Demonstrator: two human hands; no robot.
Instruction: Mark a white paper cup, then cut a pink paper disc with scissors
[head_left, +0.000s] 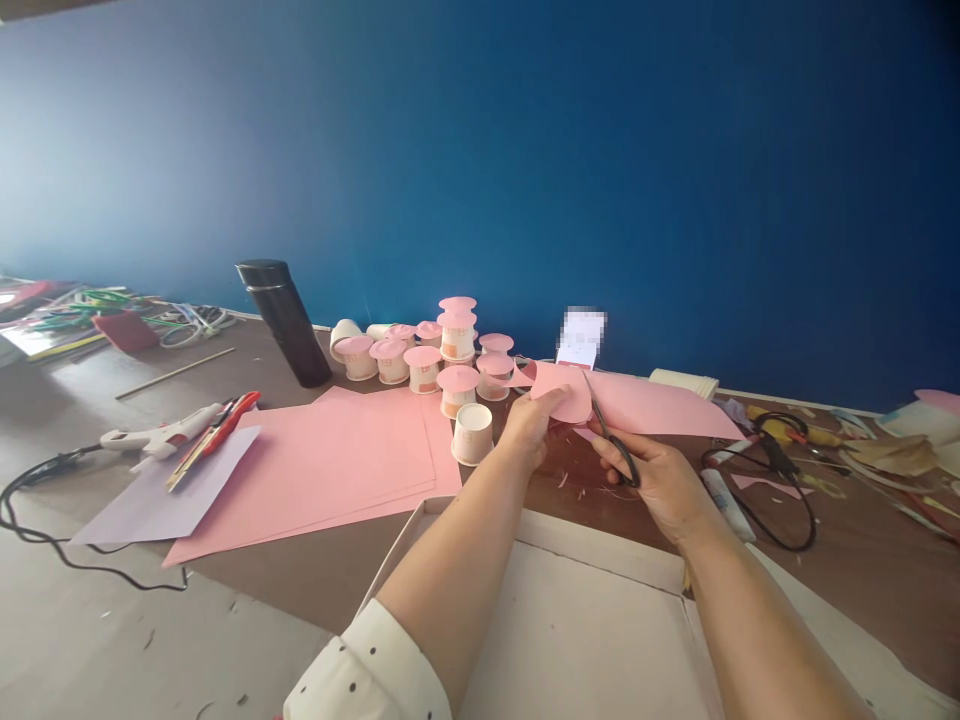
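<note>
My left hand point(530, 422) pinches a rounded piece of pink paper point(564, 392) above the brown floor. My right hand point(651, 478) grips black-handled scissors point(609, 428), whose blades reach up into the edge of that pink piece. Behind the piece lies a larger pink sheet point(660, 408). An upturned white paper cup point(472, 434) stands just left of my left hand.
Several paper cups capped with pink discs point(435, 352) cluster by the blue wall, beside a black flask point(286, 322). Pink sheets point(330, 468), a glue gun point(161, 436), a red utility knife point(214, 436) lie left. An open cardboard box point(577, 620) sits near me; cables and scraps right.
</note>
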